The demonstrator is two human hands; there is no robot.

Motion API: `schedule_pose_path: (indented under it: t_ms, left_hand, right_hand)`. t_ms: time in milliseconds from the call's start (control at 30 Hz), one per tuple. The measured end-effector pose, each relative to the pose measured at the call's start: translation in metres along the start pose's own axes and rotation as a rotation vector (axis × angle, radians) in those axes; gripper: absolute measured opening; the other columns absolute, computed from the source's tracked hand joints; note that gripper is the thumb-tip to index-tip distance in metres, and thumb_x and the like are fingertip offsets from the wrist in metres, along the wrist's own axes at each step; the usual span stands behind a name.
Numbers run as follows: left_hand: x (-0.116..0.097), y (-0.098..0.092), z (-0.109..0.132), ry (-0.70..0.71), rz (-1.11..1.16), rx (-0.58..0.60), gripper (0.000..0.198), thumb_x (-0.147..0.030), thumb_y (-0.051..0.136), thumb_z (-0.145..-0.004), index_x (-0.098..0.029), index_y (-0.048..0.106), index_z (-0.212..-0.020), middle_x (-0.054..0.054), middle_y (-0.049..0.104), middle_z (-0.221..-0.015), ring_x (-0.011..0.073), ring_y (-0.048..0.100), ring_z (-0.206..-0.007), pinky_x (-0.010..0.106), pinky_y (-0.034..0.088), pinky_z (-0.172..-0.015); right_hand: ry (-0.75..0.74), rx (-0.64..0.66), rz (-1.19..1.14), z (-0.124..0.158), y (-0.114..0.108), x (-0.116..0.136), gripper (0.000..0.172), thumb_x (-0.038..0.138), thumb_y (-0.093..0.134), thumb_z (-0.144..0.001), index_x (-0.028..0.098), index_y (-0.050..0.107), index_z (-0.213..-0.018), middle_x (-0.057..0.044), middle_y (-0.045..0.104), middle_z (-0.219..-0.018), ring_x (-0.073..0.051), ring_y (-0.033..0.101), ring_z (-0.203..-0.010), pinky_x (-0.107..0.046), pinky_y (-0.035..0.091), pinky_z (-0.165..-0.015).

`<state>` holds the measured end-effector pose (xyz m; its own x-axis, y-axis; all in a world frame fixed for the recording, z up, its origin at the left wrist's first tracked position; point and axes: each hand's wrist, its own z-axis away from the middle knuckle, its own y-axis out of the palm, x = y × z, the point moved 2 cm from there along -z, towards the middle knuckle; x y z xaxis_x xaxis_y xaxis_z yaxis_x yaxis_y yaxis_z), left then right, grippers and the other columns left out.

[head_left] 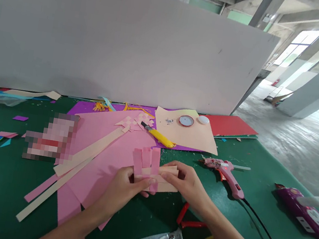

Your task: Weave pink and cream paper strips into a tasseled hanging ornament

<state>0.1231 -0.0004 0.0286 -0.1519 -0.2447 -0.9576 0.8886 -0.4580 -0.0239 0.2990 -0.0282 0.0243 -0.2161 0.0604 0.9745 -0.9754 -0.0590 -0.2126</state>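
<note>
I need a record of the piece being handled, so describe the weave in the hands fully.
The weave looks like flat paper: pink strips cross cream strips. Loose pink ends stick up side by side from its far edge; the cream reaches rightward. It is held over the green table, with the left hand gripping its left part and the right hand its right end. The hands hide parts of it.
</note>
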Motion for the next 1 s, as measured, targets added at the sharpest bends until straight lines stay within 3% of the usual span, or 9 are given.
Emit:
schedule_pose_path:
  t_ms: [67, 200, 333, 433, 567, 733, 867, 1000]
  left_hand:
    - [0.0009, 0.0013, 0.0, -0.006, -0.012, 0.019, 0.021, -0.034, 0.069, -0.073, -0.014, 0.071, -0.079, 0.007, 0.072, -0.074, 0.0202, 0.067, -0.066, 0.028, 0.052, -0.06]
    - [0.0041, 0.001, 0.0, -0.017, -0.029, 0.008, 0.019, -0.034, 0.07, -0.072, -0.015, 0.07, -0.077, 0.006, 0.073, -0.071, 0.0177, 0.066, -0.062, 0.026, 0.051, -0.058]
    - [0.003, 0.0004, 0.0007, -0.014, -0.025, -0.009, 0.02, -0.033, 0.07, -0.072, -0.015, 0.07, -0.078, 0.005, 0.073, -0.069, 0.018, 0.066, -0.061, 0.025, 0.051, -0.058]
    - [0.0011, 0.0005, 0.0006, -0.021, -0.008, -0.002, 0.02, -0.033, 0.071, -0.071, -0.014, 0.071, -0.079, 0.005, 0.072, -0.068, 0.0189, 0.067, -0.062, 0.026, 0.052, -0.058]
    - [0.0023, 0.0013, 0.0, -0.061, -0.023, 0.038, 0.022, -0.034, 0.069, -0.072, -0.014, 0.07, -0.081, 0.005, 0.073, -0.07, 0.0194, 0.068, -0.065, 0.026, 0.053, -0.06]
    - [0.0018, 0.0004, 0.0023, -0.062, -0.087, -0.001, 0.022, -0.037, 0.069, -0.073, -0.015, 0.069, -0.075, 0.002, 0.07, -0.066, 0.0174, 0.066, -0.062, 0.024, 0.049, -0.057]
    - [-0.002, -0.0013, 0.005, -0.049, -0.133, -0.047, 0.025, -0.04, 0.067, -0.074, -0.015, 0.068, -0.074, 0.002, 0.068, -0.067, 0.0166, 0.063, -0.061, 0.023, 0.045, -0.052]
    - [0.0011, -0.0013, 0.0037, -0.035, -0.164, -0.014, 0.026, -0.041, 0.065, -0.074, -0.015, 0.068, -0.079, 0.001, 0.065, -0.069, 0.0163, 0.059, -0.063, 0.023, 0.042, -0.052]
  right_hand:
    - [-0.026, -0.022, 0.0, -0.0008, -0.0021, 0.0031, 0.028, 0.041, 0.063, -0.079, 0.017, 0.068, -0.092, 0.0, 0.062, -0.076, -0.012, 0.051, -0.065, -0.023, 0.037, -0.057]
    - [-0.03, -0.013, 0.02, -0.001, -0.0035, 0.0052, 0.026, 0.04, 0.062, -0.079, 0.016, 0.065, -0.072, 0.003, 0.05, -0.061, -0.01, 0.04, -0.057, -0.023, 0.029, -0.051]
    - [-0.036, -0.013, 0.044, -0.0003, -0.0037, 0.0037, 0.026, 0.038, 0.062, -0.08, 0.015, 0.061, -0.067, 0.003, 0.047, -0.06, -0.009, 0.036, -0.056, -0.023, 0.025, -0.05]
    - [-0.041, -0.006, 0.045, -0.0008, -0.0042, 0.0027, 0.026, 0.038, 0.063, -0.08, 0.015, 0.062, -0.069, 0.002, 0.052, -0.063, -0.009, 0.039, -0.057, -0.023, 0.027, -0.051]
    - [-0.059, 0.021, 0.01, -0.0015, -0.0035, 0.0041, 0.02, 0.035, 0.064, -0.079, 0.016, 0.067, -0.085, -0.001, 0.063, -0.078, -0.012, 0.051, -0.069, -0.023, 0.037, -0.06]
    - [-0.036, 0.046, 0.094, 0.0002, -0.0012, 0.0057, 0.021, 0.033, 0.061, -0.08, 0.015, 0.063, -0.069, 0.001, 0.056, -0.065, -0.01, 0.045, -0.061, -0.022, 0.033, -0.054]
    - [-0.059, 0.058, 0.128, 0.0006, -0.0013, 0.0058, 0.022, 0.034, 0.06, -0.081, 0.015, 0.064, -0.07, 0.0, 0.058, -0.067, -0.011, 0.045, -0.064, -0.022, 0.034, -0.056]
    - [-0.063, 0.105, 0.116, -0.0003, 0.0001, 0.0043, 0.022, 0.035, 0.059, -0.082, 0.015, 0.064, -0.073, 0.0, 0.057, -0.07, -0.011, 0.046, -0.065, -0.023, 0.035, -0.058]
